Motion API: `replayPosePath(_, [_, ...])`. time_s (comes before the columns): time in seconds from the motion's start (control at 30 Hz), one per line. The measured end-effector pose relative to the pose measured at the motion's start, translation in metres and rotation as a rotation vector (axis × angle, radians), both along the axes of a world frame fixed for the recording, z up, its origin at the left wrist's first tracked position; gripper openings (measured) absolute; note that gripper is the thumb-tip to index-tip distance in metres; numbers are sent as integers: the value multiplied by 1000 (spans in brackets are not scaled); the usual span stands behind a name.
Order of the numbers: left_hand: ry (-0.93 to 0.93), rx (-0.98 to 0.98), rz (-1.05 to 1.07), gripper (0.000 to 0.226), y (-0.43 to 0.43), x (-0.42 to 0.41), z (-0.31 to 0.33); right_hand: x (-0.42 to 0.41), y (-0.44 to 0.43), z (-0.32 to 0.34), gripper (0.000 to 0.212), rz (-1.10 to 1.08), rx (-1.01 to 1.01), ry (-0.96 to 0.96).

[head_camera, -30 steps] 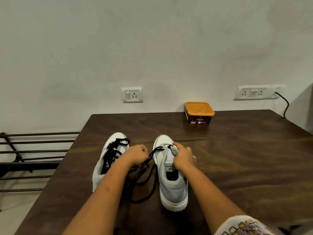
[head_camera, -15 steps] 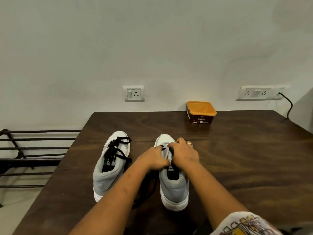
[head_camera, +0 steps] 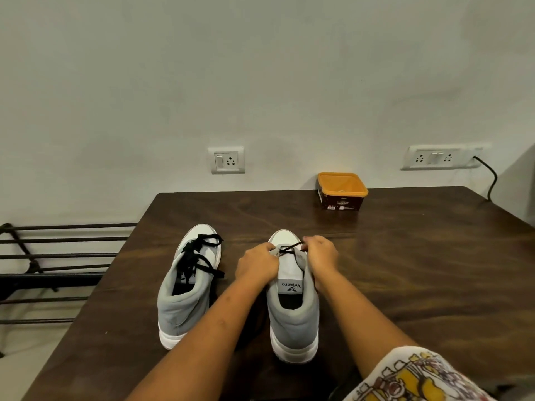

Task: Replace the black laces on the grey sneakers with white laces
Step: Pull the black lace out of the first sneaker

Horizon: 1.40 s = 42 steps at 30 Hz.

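Grey sneaker (head_camera: 292, 314), white-soled, nearly unlaced
Left hand (head_camera: 256, 264) and right hand (head_camera: 320, 254) pinch its black lace (head_camera: 291, 248) at the toe eyelets; the tongue, covered earlier, now shows.

"Where are the grips?"
"The right grip (head_camera: 320, 253) pinches the black lace (head_camera: 291, 248). The left grip (head_camera: 256, 263) holds the right sneaker (head_camera: 293, 322) near its toe."
"And the left sneaker (head_camera: 185, 299)?"
"It's beside it on the surface (head_camera: 405, 270), laced black."
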<state>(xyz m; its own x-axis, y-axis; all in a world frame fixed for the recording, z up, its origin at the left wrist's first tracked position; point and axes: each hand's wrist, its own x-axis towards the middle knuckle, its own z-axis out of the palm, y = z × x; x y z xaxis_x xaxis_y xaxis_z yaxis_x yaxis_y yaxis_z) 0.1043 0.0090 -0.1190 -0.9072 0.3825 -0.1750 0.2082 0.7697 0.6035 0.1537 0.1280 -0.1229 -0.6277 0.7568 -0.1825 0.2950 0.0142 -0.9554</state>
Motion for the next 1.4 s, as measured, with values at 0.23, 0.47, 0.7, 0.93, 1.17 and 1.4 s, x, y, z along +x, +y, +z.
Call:
replayPosePath(0.23, [1, -15, -7, 32, 0, 1, 0, 3, 8, 1, 22, 30, -125, 24])
replayPosePath(0.47, [48, -32, -38, 28, 0, 3, 0, 4, -15, 4, 59, 487, 954, -333])
replayPosePath(0.7, [3, -6, -37, 28, -2, 1, 1, 1, -20, -3, 28, 426, 1177, -453])
replayPosePath(0.93, [-4, 3, -19, 30, -4, 0, 0, -1, -19, -1, 9, 254, 826, -267])
replayPosePath(1.17, [-21, 13, 7, 33, -5, 1, 3, -6, -2, 18, 26, -311, -412, 594])
replayPosePath(1.4, [16, -27, 3, 29, -2, 4, 3, -5, -7, 13, 12, 480, 695, -126])
